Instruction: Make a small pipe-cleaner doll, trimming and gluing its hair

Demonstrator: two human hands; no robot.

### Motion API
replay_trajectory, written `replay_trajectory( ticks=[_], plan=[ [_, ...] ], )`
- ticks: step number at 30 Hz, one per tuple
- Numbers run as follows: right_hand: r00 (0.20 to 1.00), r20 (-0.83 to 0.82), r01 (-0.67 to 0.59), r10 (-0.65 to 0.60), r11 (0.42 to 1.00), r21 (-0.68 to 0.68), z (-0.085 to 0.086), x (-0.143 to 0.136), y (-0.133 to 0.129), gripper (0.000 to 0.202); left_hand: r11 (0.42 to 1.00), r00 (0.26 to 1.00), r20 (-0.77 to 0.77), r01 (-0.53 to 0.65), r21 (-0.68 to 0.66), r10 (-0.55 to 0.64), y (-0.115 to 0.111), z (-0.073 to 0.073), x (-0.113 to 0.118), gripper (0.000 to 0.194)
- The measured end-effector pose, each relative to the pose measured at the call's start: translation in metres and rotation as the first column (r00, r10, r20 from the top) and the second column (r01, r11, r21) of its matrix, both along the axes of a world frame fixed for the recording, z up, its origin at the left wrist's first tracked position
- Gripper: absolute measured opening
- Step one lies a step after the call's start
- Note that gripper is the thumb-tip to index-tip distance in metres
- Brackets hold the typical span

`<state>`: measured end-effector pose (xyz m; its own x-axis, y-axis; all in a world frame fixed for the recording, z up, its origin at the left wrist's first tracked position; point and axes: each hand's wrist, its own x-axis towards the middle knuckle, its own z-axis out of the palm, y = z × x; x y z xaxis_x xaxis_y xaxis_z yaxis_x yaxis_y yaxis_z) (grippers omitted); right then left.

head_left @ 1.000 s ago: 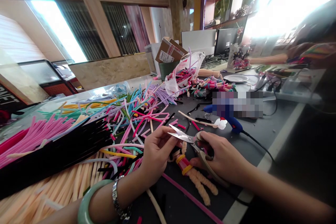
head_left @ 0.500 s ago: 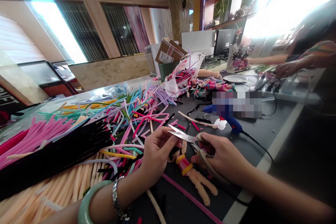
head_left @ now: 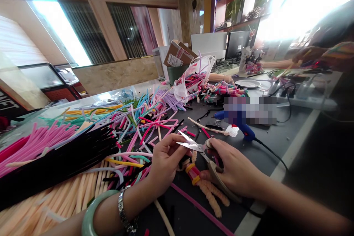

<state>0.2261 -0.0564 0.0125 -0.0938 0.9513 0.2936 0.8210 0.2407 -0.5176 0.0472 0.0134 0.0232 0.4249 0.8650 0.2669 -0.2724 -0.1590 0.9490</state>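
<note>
My right hand [head_left: 229, 166] is closed around the handles of a pair of scissors [head_left: 203, 148], its thumb and fingers in the loops. The blades are spread apart and point left, close to the fingertips of my left hand [head_left: 167, 158]. Those fingers are pinched together; what is between them is too small and covered to make out. Below the scissors lies a pipe-cleaner doll [head_left: 193, 173] with peach limbs and a pink-and-red body banded in yellow. Its upper end is partly hidden by my left hand. A long pink pipe cleaner [head_left: 201, 208] runs past the doll's legs.
Bundles of black pipe cleaners [head_left: 63, 162] and peach pipe cleaners [head_left: 69, 195] lie at left, with loose coloured pieces beyond. A blue glue gun [head_left: 243, 127] with a cord stands at right. Several dolls [head_left: 221, 89] lie farther back. A blurred person is at far right.
The scissor blades and handles have spread wider, and my right fingers have shifted slightly. My left hand and the doll stay almost still. The other person's hand at far right has moved.
</note>
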Motion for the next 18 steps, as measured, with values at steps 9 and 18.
replay_trajectory(
  ticks=[9,18],
  plan=[
    [0.999,-0.013,-0.041,0.041,0.999,-0.019,0.0025,0.0004,0.0003,0.038,0.999,0.999,-0.02,0.03,0.028,-0.03,0.0001,0.001,-0.0007,0.003],
    [0.999,0.018,-0.034,0.034,0.999,-0.004,0.0015,0.001,-0.0002,0.036,0.998,0.998,-0.033,0.053,0.045,-0.051,-0.002,0.0034,-0.001,0.005]
  ],
)
